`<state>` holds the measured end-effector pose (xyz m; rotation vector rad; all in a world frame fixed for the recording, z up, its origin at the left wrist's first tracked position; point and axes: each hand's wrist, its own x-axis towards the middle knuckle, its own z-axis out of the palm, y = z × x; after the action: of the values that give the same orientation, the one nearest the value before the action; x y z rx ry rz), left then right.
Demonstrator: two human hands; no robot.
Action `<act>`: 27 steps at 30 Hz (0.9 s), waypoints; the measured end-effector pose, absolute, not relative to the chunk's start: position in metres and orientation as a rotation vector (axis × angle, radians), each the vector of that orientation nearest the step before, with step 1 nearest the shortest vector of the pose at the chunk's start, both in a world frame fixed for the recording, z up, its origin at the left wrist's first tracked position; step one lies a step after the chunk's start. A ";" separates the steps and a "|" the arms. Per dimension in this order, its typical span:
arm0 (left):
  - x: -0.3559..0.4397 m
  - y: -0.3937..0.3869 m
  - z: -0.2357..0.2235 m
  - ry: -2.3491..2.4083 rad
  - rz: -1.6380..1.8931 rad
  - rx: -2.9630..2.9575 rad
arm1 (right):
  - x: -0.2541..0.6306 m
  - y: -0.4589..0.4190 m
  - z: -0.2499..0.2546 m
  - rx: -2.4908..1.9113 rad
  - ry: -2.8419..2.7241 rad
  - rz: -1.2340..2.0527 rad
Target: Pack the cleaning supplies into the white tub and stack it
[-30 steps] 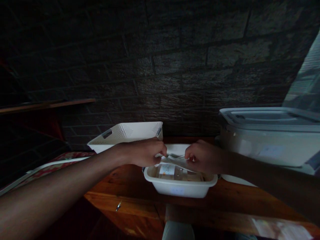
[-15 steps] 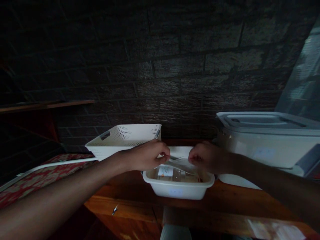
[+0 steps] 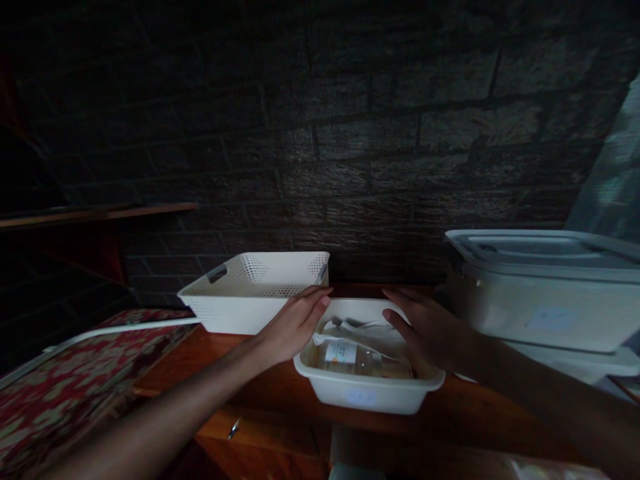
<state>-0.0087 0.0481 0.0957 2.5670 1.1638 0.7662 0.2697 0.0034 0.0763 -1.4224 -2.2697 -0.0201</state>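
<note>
A small white tub (image 3: 367, 395) sits on a wooden table (image 3: 465, 420). Inside it lies a clear plastic bag (image 3: 357, 337) holding a small bottle with a white and orange label (image 3: 341, 352). My left hand (image 3: 295, 321) rests at the tub's left rim with its fingers stretched out flat. My right hand (image 3: 430, 328) lies over the tub's right side, fingers extended toward the bag. Neither hand grips anything.
A white perforated basket (image 3: 255, 290) stands behind and left of the tub. A large lidded grey storage box (image 3: 545, 287) fills the right. A red patterned surface (image 3: 65, 373) lies at the left. A dark brick wall rises behind the table.
Both hands were pinching the bag's top edge above the tub. They have let go and now lie open at the tub's sides, and the bag has settled into the tub.
</note>
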 end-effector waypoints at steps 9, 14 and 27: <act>0.000 0.052 0.075 1.075 0.742 2.563 | 0.270 0.020 0.043 -1.510 -2.346 -0.062; -0.018 0.064 0.105 1.104 0.711 2.660 | 0.237 0.035 0.075 -1.481 -2.274 -0.012; -0.179 0.223 0.106 1.811 -0.037 2.324 | 0.057 0.189 0.119 -1.321 -2.607 0.359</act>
<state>-0.1793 0.2231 0.1062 2.3237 1.8110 -0.0370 0.0569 0.1894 0.1186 -1.3210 -2.6071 0.3593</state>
